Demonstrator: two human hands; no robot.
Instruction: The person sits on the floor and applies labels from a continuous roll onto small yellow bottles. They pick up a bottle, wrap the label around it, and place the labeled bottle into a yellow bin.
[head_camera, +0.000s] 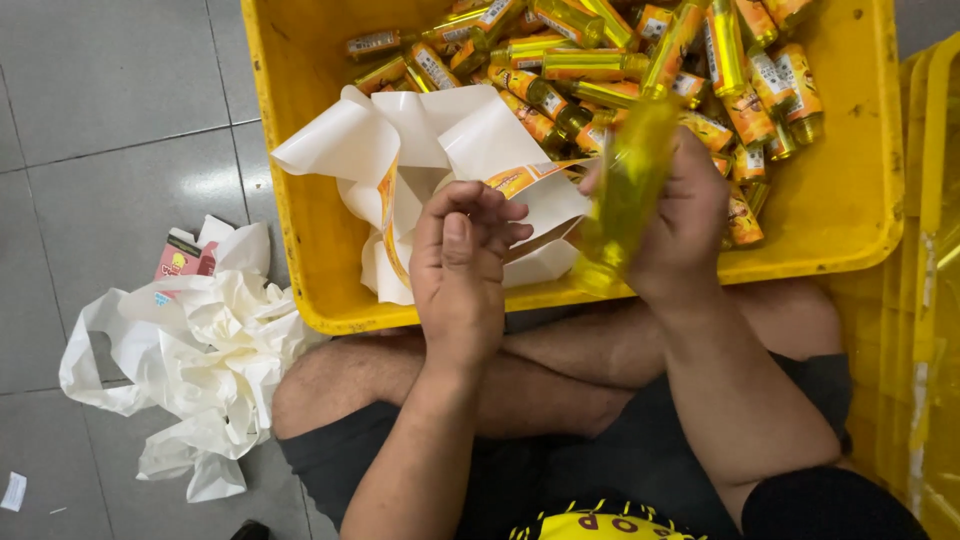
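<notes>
My right hand (685, 225) grips a clear bottle of yellow liquid (625, 195), held upright over the near edge of a yellow crate (850, 215). My left hand (462, 265) pinches the end of a label strip (525, 180), orange and yellow on white backing paper, which curls out of the crate beside the bottle. The strip's end lies close to the bottle's left side; whether it touches is hidden by my fingers. Several labelled bottles (600, 70) of the same kind lie piled in the crate behind.
Crumpled white backing paper (200, 360) and a small red and white carton (185, 258) lie on the grey tiled floor to the left. More yellow crates (925, 300) stand at the right. My crossed legs rest under the crate's near edge.
</notes>
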